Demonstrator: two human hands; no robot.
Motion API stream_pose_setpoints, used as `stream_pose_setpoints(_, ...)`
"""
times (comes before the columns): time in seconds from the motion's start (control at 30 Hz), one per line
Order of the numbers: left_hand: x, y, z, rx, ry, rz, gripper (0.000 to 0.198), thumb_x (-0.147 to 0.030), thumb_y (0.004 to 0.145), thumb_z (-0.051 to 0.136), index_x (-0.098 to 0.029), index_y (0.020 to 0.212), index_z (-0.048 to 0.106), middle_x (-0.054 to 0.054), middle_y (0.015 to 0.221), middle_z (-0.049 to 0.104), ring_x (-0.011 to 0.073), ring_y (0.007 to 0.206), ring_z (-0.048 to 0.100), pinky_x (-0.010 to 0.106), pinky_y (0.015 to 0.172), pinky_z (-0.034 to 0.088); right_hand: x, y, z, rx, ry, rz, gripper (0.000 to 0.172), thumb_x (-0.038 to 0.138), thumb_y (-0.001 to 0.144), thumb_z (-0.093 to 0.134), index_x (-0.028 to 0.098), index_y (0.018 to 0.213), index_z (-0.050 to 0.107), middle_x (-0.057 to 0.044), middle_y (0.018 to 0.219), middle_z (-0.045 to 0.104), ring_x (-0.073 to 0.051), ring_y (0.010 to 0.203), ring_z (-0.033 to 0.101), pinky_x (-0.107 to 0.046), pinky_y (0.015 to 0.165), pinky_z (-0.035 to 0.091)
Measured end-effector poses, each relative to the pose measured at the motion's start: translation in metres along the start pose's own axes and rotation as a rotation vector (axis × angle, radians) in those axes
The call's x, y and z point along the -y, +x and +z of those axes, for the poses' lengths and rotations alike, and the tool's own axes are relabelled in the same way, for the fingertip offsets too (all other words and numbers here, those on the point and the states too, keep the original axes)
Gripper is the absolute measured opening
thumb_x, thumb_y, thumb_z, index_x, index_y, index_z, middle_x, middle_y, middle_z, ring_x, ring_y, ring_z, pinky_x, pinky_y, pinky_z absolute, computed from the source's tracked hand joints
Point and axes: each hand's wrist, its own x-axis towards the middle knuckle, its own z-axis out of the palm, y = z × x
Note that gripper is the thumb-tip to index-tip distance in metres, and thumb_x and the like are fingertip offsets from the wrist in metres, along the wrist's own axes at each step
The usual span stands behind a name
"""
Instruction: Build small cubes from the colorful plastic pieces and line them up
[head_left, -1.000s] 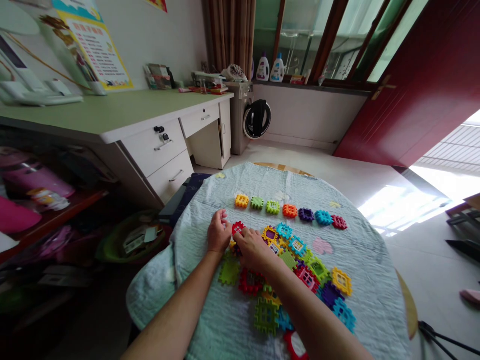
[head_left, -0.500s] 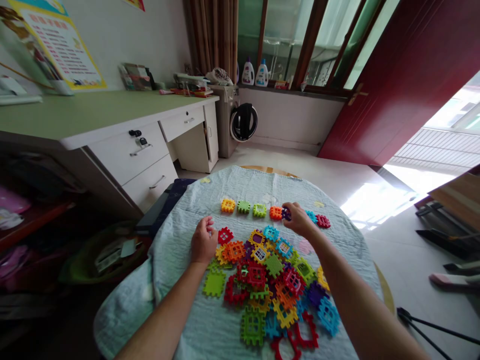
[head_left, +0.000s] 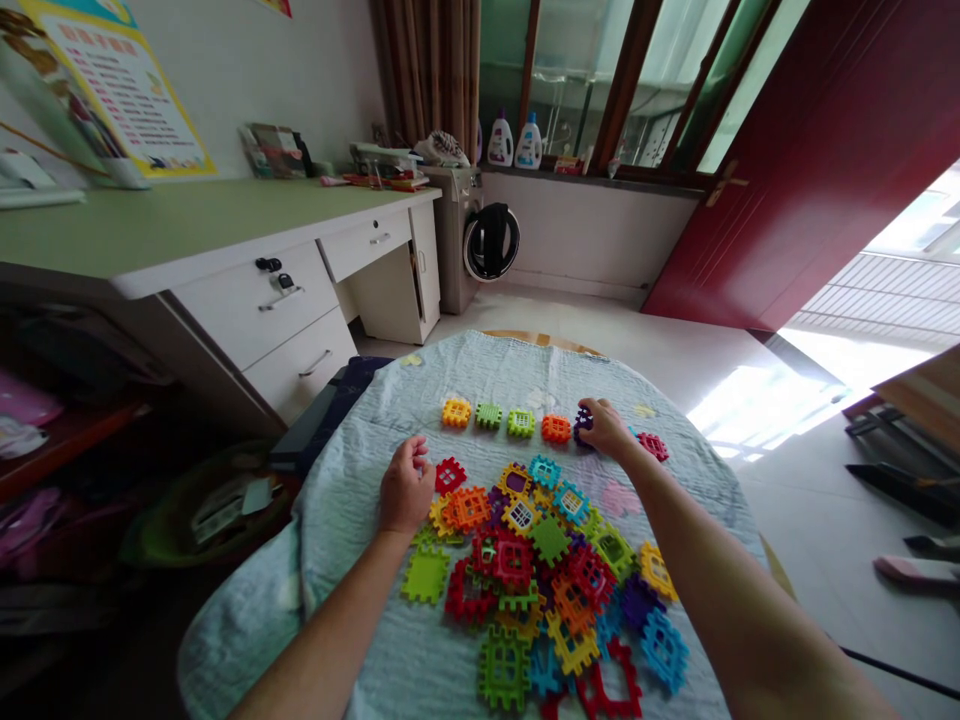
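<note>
1. Head view: the fingertips (head_left: 589,410) of the right hand (head_left: 607,430) are closed down over a purple block (head_left: 579,430), which is gripped from above just right of the frame's centre.
2. The purple block is set on the cloth, in a row of single blocks running across the middle of the frame: a yellow block (head_left: 456,412), a green block (head_left: 488,414), a lime block (head_left: 520,422) and an orange block (head_left: 556,428) are lined up to its left, and a red-pink block (head_left: 653,446) is seen to its right, past the hand.
3. The fingers (head_left: 417,452) of the left hand (head_left: 405,490) are curled inward into a loose fist; whether anything is enclosed cannot be told.
4. The left hand is rested on the cloth, left of centre, just beside a red block (head_left: 448,474).
5. A pile of coloured blocks (head_left: 547,560) is spread across the lower centre, between the two forearms.
6. Everything is borne by a round table covered with a pale blue quilted cloth (head_left: 360,500).
7. A green-topped desk (head_left: 150,225) with white drawers is seen at the upper left, a washing machine (head_left: 491,240) at the upper centre, and a dark red door (head_left: 825,160) at the upper right.
</note>
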Motion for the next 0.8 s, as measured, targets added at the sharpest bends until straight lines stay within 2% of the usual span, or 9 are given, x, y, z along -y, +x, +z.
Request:
stream_pose_setpoints(0.13,-0.001,0.0,0.0,0.005,-0.003,0.001,0.035,-0.018,0.073,0.047,-0.017,0.106,0.059,0.008,0.095,0.068,0.0189,0.08,0.065,0.034,0.082,0.054,-0.007,-0.001,-0.006,-0.015,0.013,-0.003,0.054,0.021,0.07,0.062,0.017,0.123,0.055,-0.01,0.109,0.064,-0.024,0.101,0.06,-0.033,0.091,0.044)
stream_pose_setpoints(0.27,0.0,0.0,0.0,0.007,-0.002,0.0,0.035,-0.018,0.074,0.047,-0.017,0.106,0.059,0.009,0.097,0.068,0.0198,0.084,0.066,0.035,0.084,0.054,-0.023,-0.004,-0.017,-0.073,0.022,0.069,0.057,0.031,0.073,0.065,0.019,0.126,0.049,-0.01,0.11,0.067,-0.027,0.102,0.059,-0.039,0.089,0.044)
stream_pose_setpoints(0.47,0.002,0.0,0.002,0.009,-0.007,-0.003,0.035,-0.018,0.073,0.047,-0.017,0.106,0.059,0.009,0.097,0.068,0.0216,0.091,0.066,0.036,0.086,0.054,-0.026,-0.007,-0.026,0.124,-0.155,0.012,0.047,0.033,0.068,0.072,0.022,0.113,0.062,-0.008,0.111,0.065,-0.027,0.103,0.056,-0.037,0.088,0.04)
stream_pose_setpoints(0.6,0.003,0.0,0.002,0.006,-0.004,0.002,0.035,-0.018,0.073,0.047,-0.017,0.105,0.059,0.009,0.096,0.068,0.0215,0.091,0.066,0.036,0.085,0.054,-0.016,-0.007,-0.026,0.185,-0.189,-0.005,0.054,0.032,0.065,0.075,0.025,0.117,0.064,-0.009,0.117,0.061,-0.03,0.109,0.052,-0.038,0.09,0.038)
stream_pose_setpoints(0.8,0.002,0.0,0.001,0.017,-0.003,0.001,0.034,-0.018,0.073,0.047,-0.018,0.105,0.058,0.008,0.096,0.068,0.021,0.09,0.066,0.035,0.086,0.054,-0.011,-0.007,-0.025,0.247,-0.231,0.008,0.068,0.034,0.064,0.076,0.026,0.13,0.059,-0.012,0.129,0.055,-0.034,0.114,0.048,-0.042,0.091,0.037)
